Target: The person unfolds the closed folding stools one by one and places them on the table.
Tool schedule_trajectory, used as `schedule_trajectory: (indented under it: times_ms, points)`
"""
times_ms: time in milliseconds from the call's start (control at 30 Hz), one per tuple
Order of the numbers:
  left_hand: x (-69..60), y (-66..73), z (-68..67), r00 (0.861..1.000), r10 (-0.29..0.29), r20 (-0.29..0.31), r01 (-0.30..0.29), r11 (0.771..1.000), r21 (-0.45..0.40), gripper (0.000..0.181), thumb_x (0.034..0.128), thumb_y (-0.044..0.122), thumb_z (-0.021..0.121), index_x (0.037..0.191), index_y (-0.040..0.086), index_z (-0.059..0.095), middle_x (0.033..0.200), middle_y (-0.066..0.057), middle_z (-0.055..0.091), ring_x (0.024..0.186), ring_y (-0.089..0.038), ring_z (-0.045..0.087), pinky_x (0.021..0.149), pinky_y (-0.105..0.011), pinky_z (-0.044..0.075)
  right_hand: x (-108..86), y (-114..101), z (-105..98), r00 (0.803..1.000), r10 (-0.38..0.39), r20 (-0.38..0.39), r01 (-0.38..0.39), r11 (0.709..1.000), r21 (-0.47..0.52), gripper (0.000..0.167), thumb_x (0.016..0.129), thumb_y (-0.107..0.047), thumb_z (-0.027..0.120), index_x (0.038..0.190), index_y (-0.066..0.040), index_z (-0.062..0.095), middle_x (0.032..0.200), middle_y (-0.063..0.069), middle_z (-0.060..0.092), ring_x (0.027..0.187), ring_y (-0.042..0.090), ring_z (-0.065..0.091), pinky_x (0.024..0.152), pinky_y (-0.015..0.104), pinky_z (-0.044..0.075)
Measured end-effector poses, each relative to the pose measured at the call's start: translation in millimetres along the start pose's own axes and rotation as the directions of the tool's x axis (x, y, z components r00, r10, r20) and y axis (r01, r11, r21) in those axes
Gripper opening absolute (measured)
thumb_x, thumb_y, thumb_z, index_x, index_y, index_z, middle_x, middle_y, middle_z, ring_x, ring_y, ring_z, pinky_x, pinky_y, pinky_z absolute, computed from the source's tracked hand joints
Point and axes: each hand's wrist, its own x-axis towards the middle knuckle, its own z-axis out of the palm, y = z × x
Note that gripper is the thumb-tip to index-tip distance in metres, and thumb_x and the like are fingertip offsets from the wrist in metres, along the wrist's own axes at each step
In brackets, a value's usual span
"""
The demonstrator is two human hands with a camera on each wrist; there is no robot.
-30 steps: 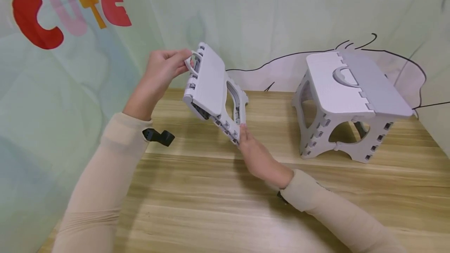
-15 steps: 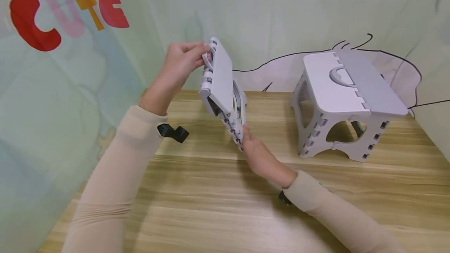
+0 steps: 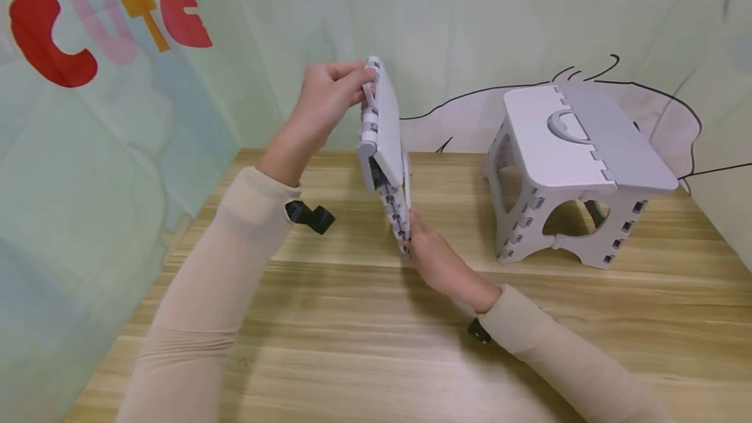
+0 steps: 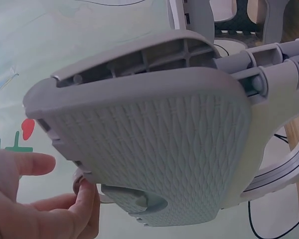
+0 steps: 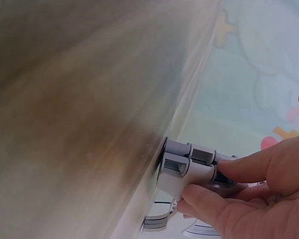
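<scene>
A light grey folding stool [image 3: 389,132], nearly folded flat, stands on edge on the wooden surface. With its fingers hooked at the carry handle, my left hand [image 3: 330,98] holds the stool's top edge. In the left wrist view the woven-textured seat [image 4: 159,134] is folded over, a gap showing between its two halves; the left hand [image 4: 52,206] has its fingers at the handle. Low on the near side, my right hand [image 3: 439,263] grips the stool's legs. The right wrist view shows the thumb and fingers of the right hand [image 5: 269,186] pinching the hinged leg [image 5: 189,167].
A second grey folding stool [image 3: 564,149] stands unfolded to the right, its two seat panels slightly peaked. Wood-grain flooring [image 3: 352,344] spreads below. A printed cloth backdrop [image 3: 411,31] runs behind and along the left, with coloured letters [image 3: 53,38] on it.
My left hand has moved right with the stool's top edge, so the stool is turned more edge-on and its legs lie closer together. The right hand keeps its low hold, barely shifted.
</scene>
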Motion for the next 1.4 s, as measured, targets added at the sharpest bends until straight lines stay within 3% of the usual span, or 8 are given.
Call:
schedule_trajectory:
  times_ms: [167,467,700,1033,1133,1200,1300,1400]
  points:
    - [2.9,2.5,11.9,1.0,0.024,0.005,-0.024,0.999,0.035,0.046,0.1012,0.026,0.06,0.141,0.003,0.054,0.143,-0.006,0.055,0.116,-0.021,0.064,0.099,-0.024,0.048,0.5,2.9,-1.0,1.0,0.009,0.003,-0.009,0.999,0.045,0.065,0.101,0.001,0.051,0.153,0.013,0.012,0.136,0.031,0.052,0.105,0.033,0.064,0.078,0.033,0.058]
    - [6.0,5.2,28.8,0.998,0.051,0.022,-0.052,0.996,0.078,0.048,0.1004,0.026,0.061,0.143,0.006,0.052,0.146,-0.003,0.052,0.112,-0.017,0.063,0.094,-0.024,0.049,0.2,5.9,-3.6,1.0,0.007,-0.002,-0.007,0.998,0.068,0.064,0.101,0.001,0.052,0.151,0.016,0.015,0.114,0.024,0.063,0.093,0.029,0.064,0.077,0.035,0.056]
    - [7.6,6.7,40.1,0.998,0.062,0.032,-0.065,0.991,0.113,0.048,0.1004,0.028,0.061,0.144,0.011,0.052,0.147,-0.002,0.052,0.107,-0.014,0.06,0.089,-0.025,0.051,-0.8,11.0,-5.8,1.0,-0.014,0.011,0.013,0.998,0.056,0.062,0.102,-0.001,0.052,0.148,0.02,0.015,0.104,0.019,0.063,0.082,0.023,0.059,0.071,0.033,0.053]
    - [8.3,6.8,48.8,0.997,0.068,0.026,-0.071,0.989,0.132,0.047,0.1011,0.029,0.06,0.144,0.013,0.052,0.145,0.0,0.053,0.103,-0.014,0.058,0.087,-0.026,0.051,2.1,17.3,-11.0,0.998,0.043,0.053,-0.049,0.992,0.117,0.064,0.102,-0.006,0.055,0.15,0.016,0.019,0.084,0.007,0.057,0.068,0.015,0.05,0.058,0.027,0.048]
    - [8.2,6.3,48.9,0.997,0.068,0.024,-0.07,0.99,0.125,0.047,0.1012,0.029,0.06,0.145,0.013,0.052,0.143,-0.001,0.055,0.103,-0.014,0.058,0.087,-0.026,0.051,3.5,22.5,-12.7,0.998,0.022,0.052,-0.031,0.985,0.172,0.063,0.101,-0.007,0.058,0.15,0.014,0.024,0.093,0.011,0.064,0.075,0.017,0.058,0.064,0.027,0.052]
    - [8.3,5.9,49.0,0.997,0.068,0.022,-0.07,0.99,0.124,0.047,0.1012,0.029,0.06,0.145,0.014,0.052,0.142,0.0,0.055,0.103,-0.014,0.058,0.087,-0.026,0.051,4.6,26.9,-13.9,0.999,0.005,0.051,-0.016,0.976,0.215,0.062,0.1,-0.007,0.059,0.15,0.012,0.028,0.107,0.019,0.067,0.085,0.023,0.064,0.072,0.029,0.057]
    - [8.3,5.9,49.0,0.998,0.068,0.019,-0.07,0.989,0.128,0.047,0.1014,0.029,0.06,0.145,0.014,0.051,0.142,0.0,0.056,0.103,-0.014,0.057,0.088,-0.028,0.051,5.8,30.8,-17.5,0.999,-0.006,0.042,-0.006,0.961,0.275,0.065,0.098,-0.009,0.062,0.151,0.009,0.029,0.135,0.028,0.055,0.11,0.038,0.064,0.089,0.039,0.056]
    - [8.3,5.9,48.2,0.997,0.071,0.019,-0.073,0.988,0.133,0.046,0.1015,0.029,0.06,0.145,0.014,0.052,0.141,-0.001,0.056,0.103,-0.014,0.057,0.09,-0.03,0.051,7.1,32.5,-22.3,1.0,-0.002,0.028,-0.007,0.945,0.327,0.07,0.097,-0.011,0.065,0.152,0.008,0.027,0.149,0.026,0.038,0.128,0.042,0.05,0.101,0.043,0.046]
